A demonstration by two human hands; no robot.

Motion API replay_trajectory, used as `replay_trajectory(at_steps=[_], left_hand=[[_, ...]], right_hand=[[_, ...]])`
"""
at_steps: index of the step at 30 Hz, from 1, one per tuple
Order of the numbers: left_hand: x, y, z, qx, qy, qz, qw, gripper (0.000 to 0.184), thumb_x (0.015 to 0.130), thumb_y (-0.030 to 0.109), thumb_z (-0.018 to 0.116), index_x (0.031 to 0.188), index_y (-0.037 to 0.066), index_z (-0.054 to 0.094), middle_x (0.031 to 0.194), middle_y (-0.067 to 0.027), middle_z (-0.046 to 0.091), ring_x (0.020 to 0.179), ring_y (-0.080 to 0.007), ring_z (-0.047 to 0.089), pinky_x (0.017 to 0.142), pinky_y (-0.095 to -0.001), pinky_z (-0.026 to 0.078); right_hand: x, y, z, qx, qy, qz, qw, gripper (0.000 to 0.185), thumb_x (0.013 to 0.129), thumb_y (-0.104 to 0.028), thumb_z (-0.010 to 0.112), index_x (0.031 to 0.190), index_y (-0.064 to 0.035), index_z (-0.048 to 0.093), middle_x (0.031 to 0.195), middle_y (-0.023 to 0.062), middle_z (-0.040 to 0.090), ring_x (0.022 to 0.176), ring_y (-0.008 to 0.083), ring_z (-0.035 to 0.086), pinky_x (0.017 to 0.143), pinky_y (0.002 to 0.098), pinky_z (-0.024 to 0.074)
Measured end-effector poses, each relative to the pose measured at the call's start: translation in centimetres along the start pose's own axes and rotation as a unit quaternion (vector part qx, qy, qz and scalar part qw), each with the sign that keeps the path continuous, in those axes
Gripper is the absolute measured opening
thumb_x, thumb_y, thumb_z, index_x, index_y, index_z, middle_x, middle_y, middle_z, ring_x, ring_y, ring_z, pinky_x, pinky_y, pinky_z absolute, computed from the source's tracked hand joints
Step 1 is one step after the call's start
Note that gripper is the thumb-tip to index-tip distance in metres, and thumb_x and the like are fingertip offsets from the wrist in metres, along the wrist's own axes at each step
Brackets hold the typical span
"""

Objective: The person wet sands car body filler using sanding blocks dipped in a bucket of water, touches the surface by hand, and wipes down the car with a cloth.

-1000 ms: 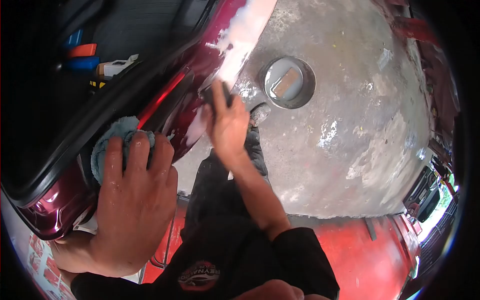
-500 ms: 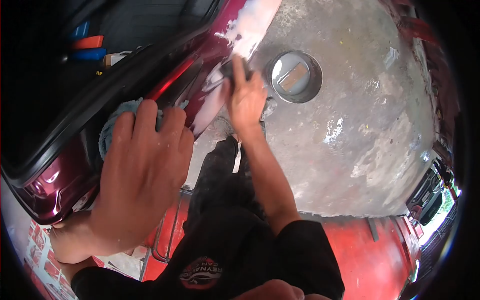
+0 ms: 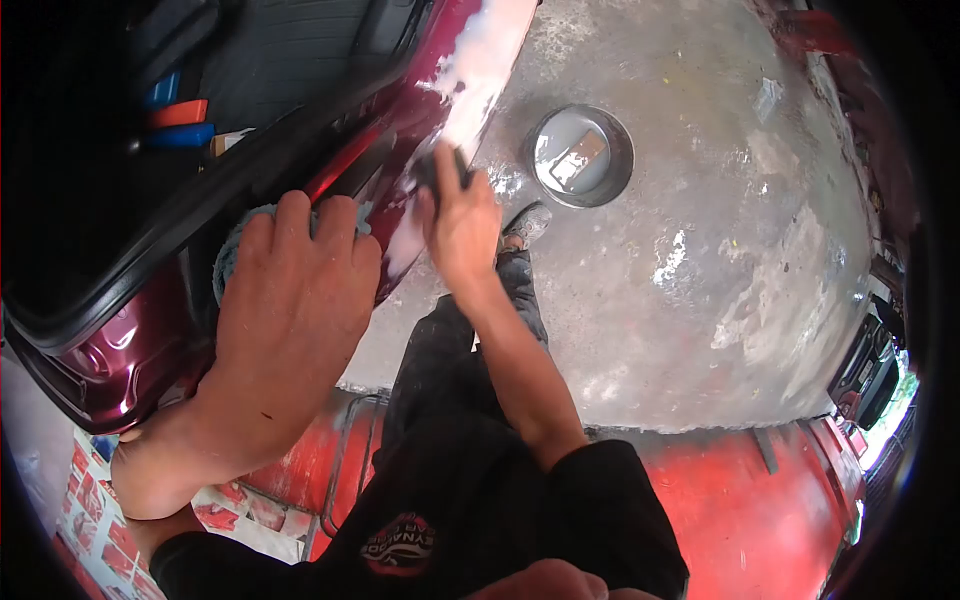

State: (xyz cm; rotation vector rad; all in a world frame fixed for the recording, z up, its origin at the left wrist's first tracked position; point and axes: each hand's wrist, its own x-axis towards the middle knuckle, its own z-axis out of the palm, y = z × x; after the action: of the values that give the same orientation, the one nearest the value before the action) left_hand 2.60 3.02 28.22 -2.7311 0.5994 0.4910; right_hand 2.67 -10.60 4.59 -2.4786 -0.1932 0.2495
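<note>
My right hand (image 3: 465,225) presses a dark sanding block (image 3: 461,168) flat against the car's maroon body panel (image 3: 395,175), where pale filler (image 3: 470,105) covers the edge. The fingers lie over the block and hide much of it. My left hand (image 3: 300,285) rests farther left, its fingers bent over a grey-blue cloth (image 3: 235,250) beside the red tail light (image 3: 340,170). Most of that cloth is under the hand. Wet white smears show on the panel around the block.
A round metal pan (image 3: 622,180) of cloudy water, with a rectangular piece in it, stands on the wet concrete floor (image 3: 720,250). My shoe (image 3: 530,225) is near the pan. Blue and red-orange objects (image 3: 180,113) lie inside the car. A red painted surface (image 3: 720,500) runs behind me.
My right hand has moved slightly left and down in view with the block along the panel. My left hand stays on the cloth. The camera has shifted, and my shoe now shows more.
</note>
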Motion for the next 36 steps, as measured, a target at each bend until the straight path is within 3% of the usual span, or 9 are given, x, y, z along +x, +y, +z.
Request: replay_trajectory(at_steps=[7,10,13,15,19,24,28,31,36], left_hand=[[-0.4,-0.1,0.3,-0.007,0.010,0.006,1.000,0.005,0.081,0.015,0.073,0.086,0.014,0.073,0.096,-0.0024,0.059,0.099,-0.0214,0.057,0.081,-0.0361,0.044],[-0.3,0.0,0.2,-0.001,0.004,0.003,1.000,0.005,0.082,0.016,0.073,0.087,0.014,0.073,0.097,-0.0017,0.059,0.100,-0.0211,0.057,0.082,-0.0359,0.043],[-0.5,0.1,-0.1,0.015,-0.023,0.005,1.000,0.005,0.083,0.017,0.072,0.087,0.014,0.074,0.098,-0.0012,0.059,0.100,-0.0202,0.056,0.084,-0.0353,0.042],[-0.5,0.2,-0.4,0.028,-0.038,0.005,0.999,0.005,0.083,0.017,0.072,0.087,0.015,0.074,0.099,-0.0010,0.059,0.101,-0.0197,0.055,0.084,-0.0350,0.041],[-0.6,0.1,-0.2,0.015,-0.029,0.009,0.999,0.005,0.083,0.018,0.072,0.088,0.014,0.073,0.098,-0.0017,0.059,0.100,-0.0194,0.055,0.083,-0.0352,0.040],[-0.7,0.2,0.0,-0.003,-0.024,0.004,1.000,0.007,0.080,0.012,0.073,0.086,0.011,0.069,0.098,-0.0065,0.057,0.101,-0.0245,0.056,0.087,-0.0382,0.045],[-0.8,0.4,0.0,-0.012,-0.022,-0.003,1.000,0.006,0.082,0.014,0.071,0.087,0.012,0.070,0.100,-0.0066,0.058,0.102,-0.0248,0.056,0.088,-0.0392,0.045],[-0.7,0.3,0.3,-0.028,-0.011,-0.012,0.999,0.006,0.083,0.015,0.070,0.088,0.012,0.071,0.101,-0.0062,0.059,0.103,-0.0247,0.056,0.089,-0.0393,0.045],[-0.7,0.4,-0.3,-0.011,-0.056,-0.003,0.998,0.007,0.084,0.016,0.070,0.090,0.012,0.072,0.103,-0.0060,0.060,0.104,-0.0242,0.056,0.089,-0.0386,0.044]], right_hand=[[7.3,3.5,0.2,-0.123,0.041,-0.016,0.991,0.070,0.093,-0.027,0.076,0.157,-0.0233,0.050,0.111,0.0215,0.061,0.099,0.0414,0.067,0.081,0.0545,0.0543],[3.1,1.4,0.0,-0.032,-0.012,0.047,0.998,0.072,0.092,-0.027,0.076,0.159,-0.0255,0.049,0.117,0.0229,0.062,0.105,0.0407,0.066,0.088,0.0543,0.0526],[-0.2,1.5,-0.7,-0.055,-0.007,-0.038,0.998,0.069,0.092,-0.027,0.075,0.157,-0.0250,0.051,0.115,0.0232,0.061,0.105,0.0411,0.066,0.088,0.0549,0.0522],[5.4,4.3,0.6,-0.087,0.062,-0.033,0.994,0.064,0.092,-0.028,0.076,0.153,-0.0226,0.056,0.106,0.0226,0.061,0.098,0.0444,0.067,0.081,0.0565,0.0548],[9.8,4.5,-0.4,-0.160,0.007,-0.015,0.987,0.068,0.094,-0.032,0.076,0.156,-0.0245,0.051,0.116,0.0217,0.059,0.105,0.0428,0.064,0.087,0.0562,0.0517],[9.7,4.6,0.3,-0.090,0.032,0.003,0.995,0.061,0.096,-0.033,0.074,0.151,-0.0223,0.052,0.113,0.0212,0.058,0.105,0.0406,0.062,0.089,0.0569,0.0483],[7.2,4.2,1.2,-0.098,0.075,-0.033,0.992,0.057,0.099,-0.034,0.072,0.151,-0.0193,0.054,0.107,0.0240,0.061,0.099,0.0447,0.065,0.083,0.0547,0.0530],[2.4,3.9,0.5,-0.052,0.011,-0.070,0.996,0.059,0.097,-0.036,0.072,0.152,-0.0213,0.054,0.107,0.0224,0.059,0.099,0.0398,0.064,0.086,0.0536,0.0505],[10.5,5.8,0.7,-0.161,0.073,-0.126,0.976,0.061,0.097,-0.035,0.074,0.153,-0.0222,0.055,0.103,0.0186,0.060,0.098,0.0391,0.065,0.083,0.0545,0.0528]])
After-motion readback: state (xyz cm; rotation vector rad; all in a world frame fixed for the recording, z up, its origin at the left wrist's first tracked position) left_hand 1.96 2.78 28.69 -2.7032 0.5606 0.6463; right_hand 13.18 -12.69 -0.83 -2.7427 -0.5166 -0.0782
